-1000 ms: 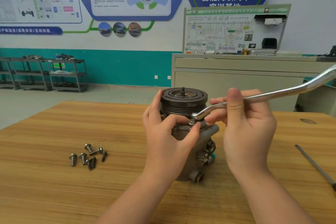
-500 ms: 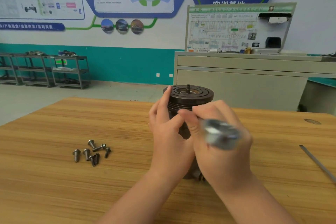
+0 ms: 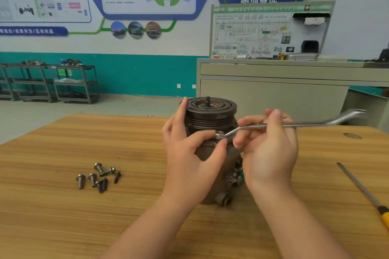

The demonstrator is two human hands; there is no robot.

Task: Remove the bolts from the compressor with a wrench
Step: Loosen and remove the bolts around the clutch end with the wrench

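Observation:
The grey compressor (image 3: pixel 212 115) stands upright on the wooden table (image 3: pixel 63 216), its dark grooved pulley on top. My left hand (image 3: pixel 189 153) wraps around its left side, thumb near the wrench's ring end. A silver offset wrench (image 3: pixel 305 125) has that ring end seated over a bolt (image 3: pixel 219 133) on the compressor's flange. My right hand (image 3: pixel 269 149) pinches the wrench shaft near its bend; the handle runs out to the right. Several loose bolts (image 3: pixel 99 176) lie in a cluster on the table to the left.
A screwdriver with a yellow handle (image 3: pixel 362 191) lies on the table at the right. A beige cabinet (image 3: pixel 273 90) with a diagram board stands behind the table. Metal shelving carts (image 3: pixel 52 82) line the far left wall.
The wrench swung towards me in a blur half a second ago; now its handle points right again with the ring on the bolt. My left hand stayed on the compressor.

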